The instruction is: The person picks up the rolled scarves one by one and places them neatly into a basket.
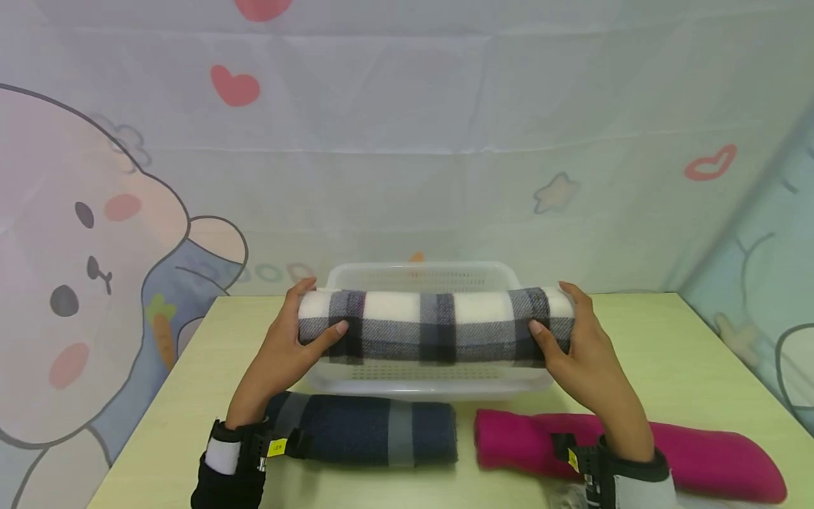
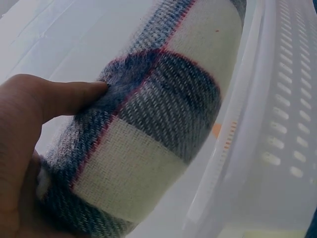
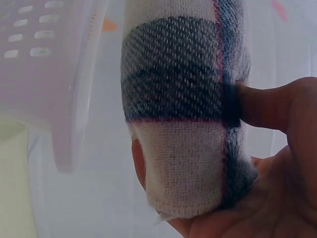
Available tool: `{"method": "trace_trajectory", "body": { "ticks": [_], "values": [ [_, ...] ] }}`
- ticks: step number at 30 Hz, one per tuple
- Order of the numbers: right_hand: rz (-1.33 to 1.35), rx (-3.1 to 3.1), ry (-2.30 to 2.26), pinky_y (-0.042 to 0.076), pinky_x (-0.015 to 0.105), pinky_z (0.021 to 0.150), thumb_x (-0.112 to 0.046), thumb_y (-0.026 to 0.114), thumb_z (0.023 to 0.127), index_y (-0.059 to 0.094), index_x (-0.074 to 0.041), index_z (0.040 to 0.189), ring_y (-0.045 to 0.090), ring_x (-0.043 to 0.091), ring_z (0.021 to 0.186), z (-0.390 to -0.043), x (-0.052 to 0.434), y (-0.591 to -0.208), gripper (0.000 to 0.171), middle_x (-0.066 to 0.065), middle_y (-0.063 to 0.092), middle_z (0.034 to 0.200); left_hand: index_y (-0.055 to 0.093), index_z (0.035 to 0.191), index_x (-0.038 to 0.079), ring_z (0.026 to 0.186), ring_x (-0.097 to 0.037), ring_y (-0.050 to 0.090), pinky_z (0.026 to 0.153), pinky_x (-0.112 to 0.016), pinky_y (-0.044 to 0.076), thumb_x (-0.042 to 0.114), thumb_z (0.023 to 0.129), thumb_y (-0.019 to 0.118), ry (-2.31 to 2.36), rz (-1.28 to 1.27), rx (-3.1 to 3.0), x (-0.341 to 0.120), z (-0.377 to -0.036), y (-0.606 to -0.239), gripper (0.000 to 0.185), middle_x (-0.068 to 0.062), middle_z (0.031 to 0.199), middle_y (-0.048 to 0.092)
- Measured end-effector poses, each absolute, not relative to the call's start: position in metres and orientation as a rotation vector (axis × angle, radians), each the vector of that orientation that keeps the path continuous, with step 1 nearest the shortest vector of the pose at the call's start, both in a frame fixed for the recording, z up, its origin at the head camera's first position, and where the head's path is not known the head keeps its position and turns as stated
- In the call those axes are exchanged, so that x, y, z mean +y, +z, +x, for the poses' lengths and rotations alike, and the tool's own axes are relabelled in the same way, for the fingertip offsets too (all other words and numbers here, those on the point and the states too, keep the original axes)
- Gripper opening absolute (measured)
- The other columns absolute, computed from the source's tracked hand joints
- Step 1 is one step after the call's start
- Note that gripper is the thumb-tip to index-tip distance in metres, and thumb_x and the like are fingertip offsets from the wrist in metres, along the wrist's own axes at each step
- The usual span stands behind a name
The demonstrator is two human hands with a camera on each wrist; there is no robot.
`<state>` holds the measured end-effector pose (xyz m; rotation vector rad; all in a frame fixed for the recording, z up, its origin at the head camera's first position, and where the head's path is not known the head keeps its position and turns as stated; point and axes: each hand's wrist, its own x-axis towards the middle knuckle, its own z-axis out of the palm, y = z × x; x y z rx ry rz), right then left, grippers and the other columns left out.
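Observation:
A rolled plaid scarf (image 1: 437,329), white with grey and dark blue checks, is held level between both hands over a white plastic basket (image 1: 432,387). My left hand (image 1: 289,346) grips its left end, the thumb lying across the near side. At the other end my right hand (image 1: 581,357) grips the roll the same way. In the left wrist view the thumb presses into the woven cloth (image 2: 148,114), beside the basket's slotted wall (image 2: 277,119). The right wrist view shows fingers wrapped behind the roll (image 3: 173,109) and the thumb on its side.
A dark blue roll of cloth (image 1: 362,430) with grey stripes lies in front of the basket on the pale table (image 1: 642,339). To its right is a magenta roll (image 1: 712,456), partly behind my right wrist. A printed cloth backdrop (image 1: 407,191) hangs behind the table.

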<state>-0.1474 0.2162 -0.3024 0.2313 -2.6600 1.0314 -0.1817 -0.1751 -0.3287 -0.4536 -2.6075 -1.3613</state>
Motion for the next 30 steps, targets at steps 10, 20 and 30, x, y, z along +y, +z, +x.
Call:
{"method": "trace_trajectory", "body": {
  "ticks": [10,20,30],
  "values": [
    [0.245,-2.687,1.018,0.04,0.063,0.095,-0.024,0.056,0.101,0.012,-0.003,0.156,0.047,0.049,0.123,-0.1475,0.2166,-0.3004,0.073,0.033,0.04,0.14,0.014,0.158,0.016,0.141,-0.042,0.039,0.106,-0.062,0.039,0.038,0.096,0.064,-1.337,-0.449,-2.668,-0.1763,-0.1808,-0.3217,0.083,-0.021,0.157,0.03],
    [0.29,-2.723,1.028,0.039,0.063,0.097,-0.02,0.053,0.102,0.012,0.001,0.155,0.045,0.048,0.124,-0.1518,0.2178,-0.3004,0.07,0.033,0.039,0.14,0.014,0.157,0.015,0.117,-0.034,0.058,0.09,-0.046,0.05,0.037,0.095,0.066,-1.331,-0.461,-2.702,-0.1774,-0.1843,-0.3222,0.083,-0.02,0.136,0.048],
    [0.291,-2.771,1.034,0.039,0.064,0.097,-0.021,0.052,0.103,0.009,0.002,0.155,0.045,0.049,0.124,-0.1514,0.2182,-0.2964,0.071,0.034,0.037,0.141,0.015,0.156,0.017,0.115,-0.032,0.059,0.089,-0.045,0.051,0.037,0.094,0.068,-1.374,-0.494,-2.692,-0.1766,-0.1847,-0.3189,0.084,-0.016,0.136,0.049]
  ]
}}
